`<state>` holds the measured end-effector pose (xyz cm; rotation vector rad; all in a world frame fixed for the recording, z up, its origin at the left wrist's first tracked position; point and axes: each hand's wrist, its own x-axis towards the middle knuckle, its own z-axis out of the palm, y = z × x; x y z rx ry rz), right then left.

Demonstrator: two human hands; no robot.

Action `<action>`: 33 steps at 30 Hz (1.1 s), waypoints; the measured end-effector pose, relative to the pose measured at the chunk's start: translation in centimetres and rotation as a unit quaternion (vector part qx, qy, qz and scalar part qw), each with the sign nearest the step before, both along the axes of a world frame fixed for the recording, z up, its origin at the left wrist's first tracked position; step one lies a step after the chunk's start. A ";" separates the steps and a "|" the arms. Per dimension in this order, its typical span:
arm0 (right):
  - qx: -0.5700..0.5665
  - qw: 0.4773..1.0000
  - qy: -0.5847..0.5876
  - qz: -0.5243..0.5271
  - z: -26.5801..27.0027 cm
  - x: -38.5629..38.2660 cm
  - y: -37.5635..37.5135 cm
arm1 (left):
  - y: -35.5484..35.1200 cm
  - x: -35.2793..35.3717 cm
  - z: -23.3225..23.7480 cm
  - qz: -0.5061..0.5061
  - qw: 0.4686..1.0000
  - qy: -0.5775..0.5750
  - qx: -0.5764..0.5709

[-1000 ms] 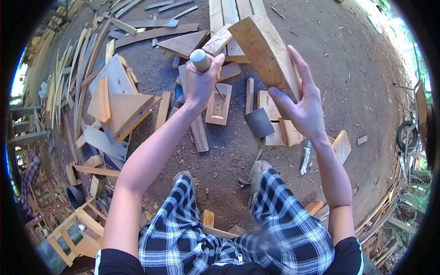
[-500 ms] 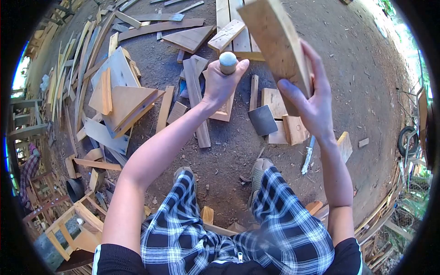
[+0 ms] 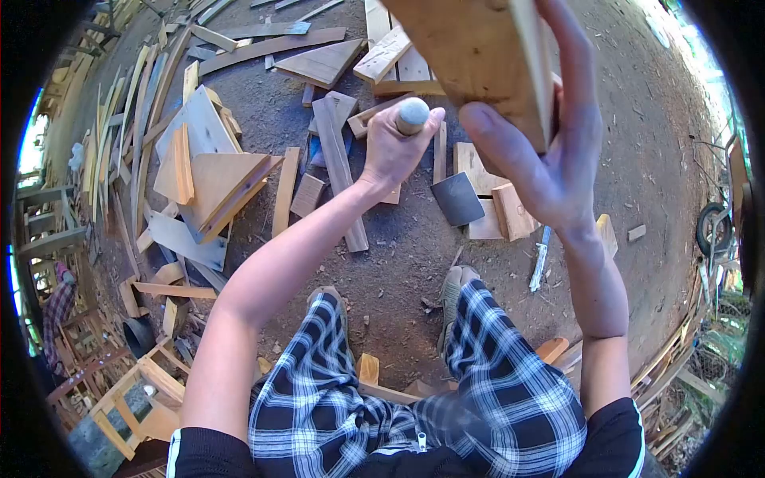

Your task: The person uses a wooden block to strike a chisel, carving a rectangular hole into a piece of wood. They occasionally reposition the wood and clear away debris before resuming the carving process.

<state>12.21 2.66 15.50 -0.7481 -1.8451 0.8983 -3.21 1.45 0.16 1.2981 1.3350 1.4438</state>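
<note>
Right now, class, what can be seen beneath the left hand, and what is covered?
Beneath the left hand, only the near end of a wooden piece shows. The hand covers the rest, and the lower end of the handle it grips.

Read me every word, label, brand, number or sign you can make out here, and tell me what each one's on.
None: no text can be read anywhere.
Wooden block in the right hand: dark spots, no letters.
Tool handle in the left hand: no visible lettering.
Slim blue-and-white item on the ground: too small to tell.
</note>
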 end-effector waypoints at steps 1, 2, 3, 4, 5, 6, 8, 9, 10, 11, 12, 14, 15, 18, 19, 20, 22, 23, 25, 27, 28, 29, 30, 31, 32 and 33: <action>0.003 1.000 0.002 -0.001 -0.3 0.0 0.2 | -0.2 0.1 0.5 0.002 1.000 0.010 0.014; 0.084 0.994 -0.064 -0.010 -1.2 0.0 0.4 | -0.2 0.0 0.4 -0.012 1.000 0.023 0.000; 0.163 0.978 -0.130 -0.018 -2.3 0.1 0.5 | -0.1 -0.1 -0.1 -0.012 1.000 0.023 0.002; 0.129 0.949 -0.288 0.000 -3.4 0.4 0.6 | -0.1 0.0 -0.7 -0.021 1.000 -0.006 0.015; 0.127 0.949 -0.289 -0.001 -3.8 1.0 0.6 | -0.1 0.1 -1.3 -0.033 0.999 -0.035 0.025; 0.064 0.962 -0.265 -0.015 -3.3 1.2 0.7 | 0.1 0.1 -1.0 -0.023 0.999 0.007 0.043; 0.029 0.985 -0.166 -0.027 -2.1 1.2 0.6 | -0.1 0.0 -0.6 -0.020 1.000 0.013 0.012; 0.030 0.985 -0.166 -0.028 -2.1 1.0 0.5 | 0.2 0.0 -0.3 -0.019 1.000 0.023 -0.010; 0.060 0.994 -0.087 -0.039 -2.2 0.7 0.4 | 0.4 0.1 -0.6 -0.009 1.000 0.021 0.006; 0.090 0.995 -0.007 -0.050 -2.4 0.6 0.2 | 0.5 0.0 -1.0 -0.009 1.000 0.022 0.007; 0.024 0.995 -0.087 -0.040 -3.3 0.8 -0.5 | 0.6 -0.1 -0.5 -0.017 1.000 0.014 0.018; -0.006 0.988 -0.152 -0.020 -4.8 1.1 -0.3 | 0.4 0.5 0.4 0.004 0.995 -0.094 0.020; -0.036 0.975 -0.220 0.005 -5.1 1.3 -0.1 | 0.7 0.3 0.5 0.001 0.995 -0.094 0.021; -0.053 0.981 -0.184 -0.033 -5.3 1.8 -0.5 | 1.3 -3.0 -0.3 0.057 0.990 -0.120 -0.048; -0.047 0.987 -0.139 -0.060 -5.5 1.9 -0.4 | 1.3 -3.6 1.1 0.080 0.987 -0.114 -0.081; -0.055 0.987 -0.139 -0.063 -5.9 2.1 -0.4 | 1.4 -4.3 1.1 0.108 0.983 -0.125 -0.075; -0.055 0.985 -0.147 -0.074 -6.7 2.7 -0.2 | 1.6 -5.4 1.3 0.128 0.980 -0.141 -0.054; -0.057 0.983 -0.155 -0.083 -6.9 2.9 -0.2 | 1.7 -5.4 1.1 0.129 0.980 -0.142 -0.055; -0.095 0.981 -0.145 -0.082 -7.0 2.9 -0.5 | 1.5 -5.1 1.4 0.104 0.975 -0.189 -0.044; -0.131 0.979 -0.135 -0.082 -7.1 2.9 -0.6 | 1.1 -4.4 1.6 0.080 0.983 -0.150 -0.063; -0.129 0.979 -0.135 -0.083 -7.2 2.9 -0.6 | 1.0 -4.0 1.7 0.078 0.983 -0.149 -0.073; -0.126 0.979 -0.136 -0.085 -7.3 3.0 -0.6 | 1.0 -3.6 1.8 0.075 0.983 -0.149 -0.082; -0.126 0.979 -0.136 -0.084 -7.5 3.0 -0.7 | 1.0 -3.4 1.6 0.076 0.983 -0.149 -0.082; -0.117 0.979 -0.146 -0.084 -7.6 3.0 -0.7 | 1.1 -3.2 1.4 0.070 0.986 -0.134 -0.072; -0.109 0.978 -0.156 -0.085 -7.8 3.0 -0.7 | 1.1 -3.1 1.2 0.065 0.989 -0.120 -0.063; -0.110 0.978 -0.155 -0.083 -7.9 2.9 -0.7 | 1.2 -3.0 1.2 0.066 0.989 -0.119 -0.064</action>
